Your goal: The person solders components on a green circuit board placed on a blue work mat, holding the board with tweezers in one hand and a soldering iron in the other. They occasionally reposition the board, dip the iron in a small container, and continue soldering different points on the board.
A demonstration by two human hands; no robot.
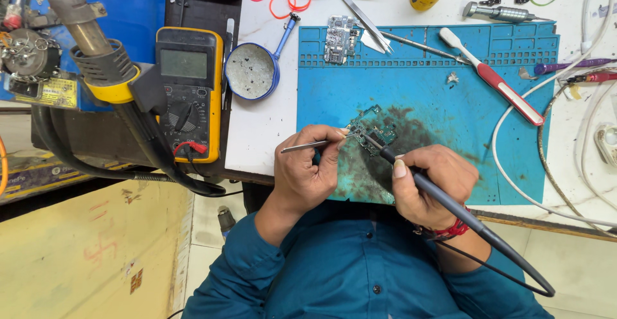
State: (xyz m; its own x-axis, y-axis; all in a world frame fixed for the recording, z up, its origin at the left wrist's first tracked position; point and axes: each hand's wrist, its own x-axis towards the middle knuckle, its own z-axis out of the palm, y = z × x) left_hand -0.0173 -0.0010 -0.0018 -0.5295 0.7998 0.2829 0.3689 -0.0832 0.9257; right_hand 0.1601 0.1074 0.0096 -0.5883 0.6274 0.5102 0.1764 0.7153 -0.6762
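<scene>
The head view looks straight down on a white tabletop point(257, 132) whose right half is covered by a blue work mat point(450, 107), stained dark near its front edge where the work is concentrated. Off the tabletop's left edge stands a yellow meter point(189, 91) with its dial facing up, readable at a glance, and a hot-air nozzle point(96, 49) parked in its holder clear of the mat. Just left of the mat's rear left corner sits a round blue tin point(252, 70), close enough to reach. A red-handled brush point(498, 84) lies diagonally across the mat toward its right edge, and a spare circuit board point(340, 38) rests at the mat's rear edge, out of the way.

Near the front edge of the mat lies the small green circuit board point(373, 126). The right hand point(427, 187) grips a black soldering iron point(411, 177) like a pen, its tip touching the board, with the cord trailing back past the wrist. The left hand point(308, 171) pinches metal tweezers point(312, 145), tips pointing at the board's left side, apparently steadying it.
</scene>
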